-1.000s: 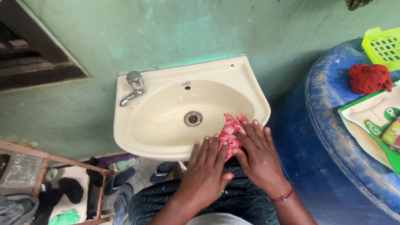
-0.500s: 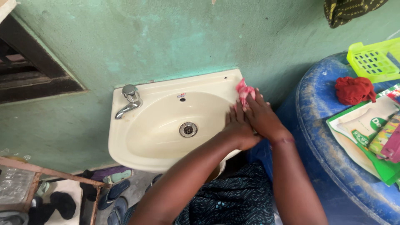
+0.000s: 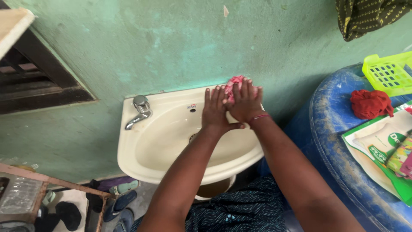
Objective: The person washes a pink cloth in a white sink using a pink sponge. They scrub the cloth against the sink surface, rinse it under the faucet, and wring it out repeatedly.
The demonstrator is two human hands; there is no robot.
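Pink cloth (image 3: 235,82), bunched and patterned, sits at the back right corner of the cream washbasin (image 3: 141,165), right up against the green wall (image 3: 171,43). Both hands are flat on it, fingers stretched out: the right hand (image 3: 245,102) presses down over the cloth, the left hand (image 3: 216,109) lies just beside it, fingertips touching the cloth's edge, neither one curled into a grip. A pink band circles the right wrist. At the basin's back left corner stands a chrome tap (image 3: 138,111), spout angled toward the bowl; a small red and blue label marks the back rim near the overflow hole. Off to the right, a big blue drum (image 3: 330,129) carries a crumpled red rag (image 3: 370,104), a lime-green slotted basket (image 3: 388,74) at its far edge, and flat rectangular packets (image 3: 382,141), white and green, lying near its right edge. Sandals (image 3: 118,202) lie on the floor below the basin's left side.
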